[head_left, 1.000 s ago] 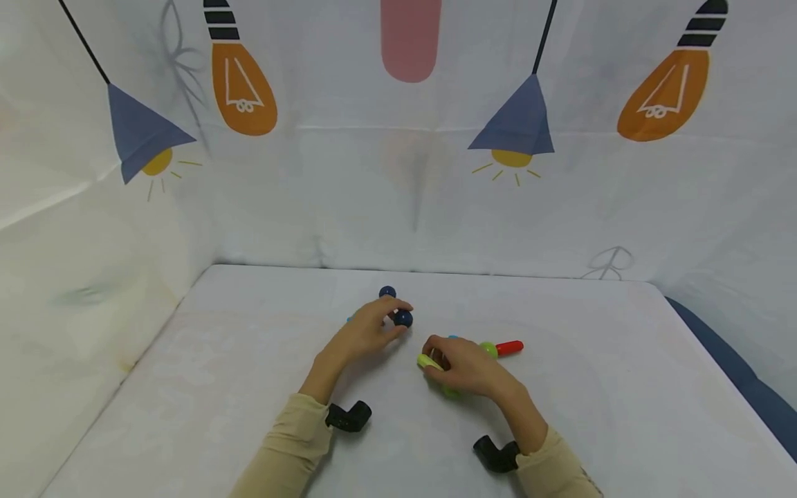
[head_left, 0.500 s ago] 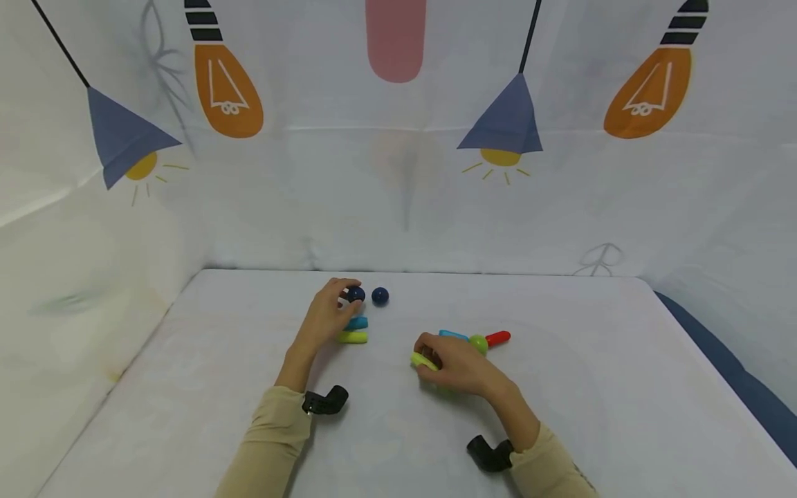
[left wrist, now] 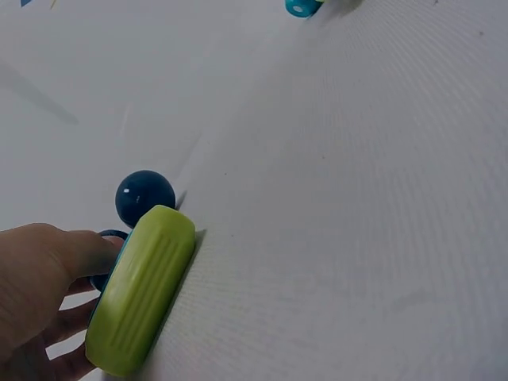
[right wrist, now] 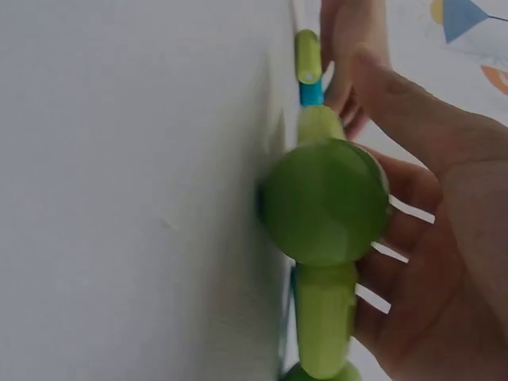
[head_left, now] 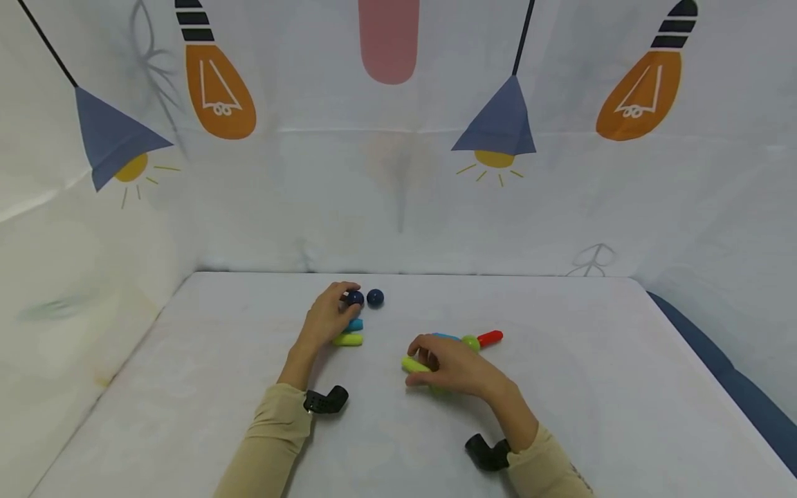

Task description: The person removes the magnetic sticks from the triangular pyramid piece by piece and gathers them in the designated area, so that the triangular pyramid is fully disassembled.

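My left hand [head_left: 322, 317] holds a dark blue ball [head_left: 355, 298] between thumb and fingers near the table's far side. A second dark blue ball [head_left: 376, 298] sits just right of it. Beneath that hand lie a blue rod [head_left: 356, 324] and a lime rod [left wrist: 143, 290], partly covered. My right hand [head_left: 459, 366] arches over a piece made of rods and balls, its thumb apart from the lime rod [head_left: 416, 364]. A green ball [right wrist: 325, 202] joins lime rods close to the fingers in the right wrist view. Whether those fingers touch it, I cannot tell.
Beyond the right hand, a blue rod [head_left: 447, 336], a green ball [head_left: 471, 343] and a red rod [head_left: 490, 338] line up. The white table [head_left: 386, 443] ends at a white printed curtain [head_left: 299, 200] behind.
My left hand carried one dark blue ball leftward, beside the rods, uncovering the other ball. The right thumb has come away from the lime rod; that hand otherwise stays in place.
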The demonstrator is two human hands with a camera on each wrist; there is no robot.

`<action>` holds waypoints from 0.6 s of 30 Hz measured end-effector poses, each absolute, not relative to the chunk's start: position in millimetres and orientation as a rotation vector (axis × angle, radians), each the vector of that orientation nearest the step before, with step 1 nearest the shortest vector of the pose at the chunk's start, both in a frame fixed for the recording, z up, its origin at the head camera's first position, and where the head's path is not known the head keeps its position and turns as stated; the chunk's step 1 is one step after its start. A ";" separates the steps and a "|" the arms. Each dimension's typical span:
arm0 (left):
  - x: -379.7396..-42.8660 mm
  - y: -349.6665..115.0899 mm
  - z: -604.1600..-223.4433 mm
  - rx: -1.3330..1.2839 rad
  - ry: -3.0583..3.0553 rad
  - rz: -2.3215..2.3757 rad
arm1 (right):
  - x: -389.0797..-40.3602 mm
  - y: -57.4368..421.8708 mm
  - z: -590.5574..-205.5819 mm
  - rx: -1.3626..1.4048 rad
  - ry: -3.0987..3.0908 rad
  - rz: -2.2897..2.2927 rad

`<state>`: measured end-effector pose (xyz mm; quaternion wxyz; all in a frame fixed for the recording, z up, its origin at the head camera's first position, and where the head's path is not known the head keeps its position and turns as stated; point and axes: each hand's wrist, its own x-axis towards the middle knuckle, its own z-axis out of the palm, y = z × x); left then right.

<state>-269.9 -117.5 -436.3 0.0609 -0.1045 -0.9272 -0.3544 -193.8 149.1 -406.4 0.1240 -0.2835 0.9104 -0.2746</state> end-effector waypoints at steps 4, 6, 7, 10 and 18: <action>-267.9 -117.6 -434.3 -0.349 -2.813 -1.047 | -192.3 156.3 -400.5 -0.880 2.610 -0.777; -266.9 -117.8 -433.1 -0.360 -2.811 -1.009 | -191.3 159.9 -398.0 -0.917 2.588 -0.774; -266.3 -117.6 -432.1 -0.367 -2.801 -0.987 | -190.6 161.4 -396.7 -0.921 2.577 -0.775; -263.8 -114.6 -427.3 -0.381 -2.732 -0.912 | -189.1 164.3 -394.1 -0.922 2.556 -0.789; -241.0 -86.8 -405.8 -0.770 -2.531 -0.966 | -189.2 165.6 -393.0 -0.836 2.512 -0.814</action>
